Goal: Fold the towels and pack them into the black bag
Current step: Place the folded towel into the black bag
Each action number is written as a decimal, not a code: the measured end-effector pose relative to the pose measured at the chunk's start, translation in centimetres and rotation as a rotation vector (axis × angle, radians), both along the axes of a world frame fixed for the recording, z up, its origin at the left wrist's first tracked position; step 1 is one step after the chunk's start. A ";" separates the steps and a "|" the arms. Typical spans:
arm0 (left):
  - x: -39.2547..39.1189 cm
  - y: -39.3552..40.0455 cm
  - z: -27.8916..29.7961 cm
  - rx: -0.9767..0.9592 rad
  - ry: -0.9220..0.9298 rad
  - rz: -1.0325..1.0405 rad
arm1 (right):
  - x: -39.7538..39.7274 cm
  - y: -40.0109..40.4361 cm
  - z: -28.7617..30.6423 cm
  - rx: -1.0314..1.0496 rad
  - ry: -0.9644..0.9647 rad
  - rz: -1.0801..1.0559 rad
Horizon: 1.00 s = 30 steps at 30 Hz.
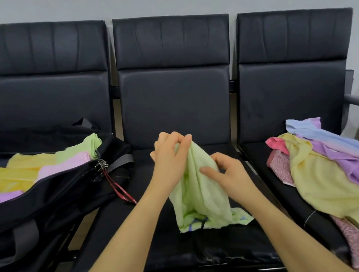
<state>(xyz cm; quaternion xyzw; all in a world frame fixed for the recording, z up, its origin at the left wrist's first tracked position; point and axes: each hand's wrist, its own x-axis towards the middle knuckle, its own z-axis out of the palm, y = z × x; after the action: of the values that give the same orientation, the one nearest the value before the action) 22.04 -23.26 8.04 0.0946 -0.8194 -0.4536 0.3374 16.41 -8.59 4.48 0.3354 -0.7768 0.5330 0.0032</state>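
A light green towel hangs crumpled over the middle seat, its lower end resting on the cushion. My left hand pinches its top edge and holds it up. My right hand pinches the towel's right side a little lower. The black bag lies open on the left seat. Folded towels in yellow, pink, green and purple lie inside it. A loose pile of unfolded towels, yellow, purple, blue and pink, covers the right seat.
Three black padded seats joined in a row stand against a pale wall. A red lanyard hangs from the bag's zipper over the gap between the left and middle seats. Metal armrests stick out at both ends.
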 end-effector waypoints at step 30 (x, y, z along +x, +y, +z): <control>-0.2 -2.2 -0.6 -0.151 -0.007 0.027 | -0.2 -0.3 2.1 -0.310 -0.109 -0.028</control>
<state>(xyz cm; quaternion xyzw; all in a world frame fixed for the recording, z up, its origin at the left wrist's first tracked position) 21.82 -25.48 7.42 0.0814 -0.8512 -0.3856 0.3467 16.19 -8.86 6.56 0.2905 -0.6891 0.6636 0.0203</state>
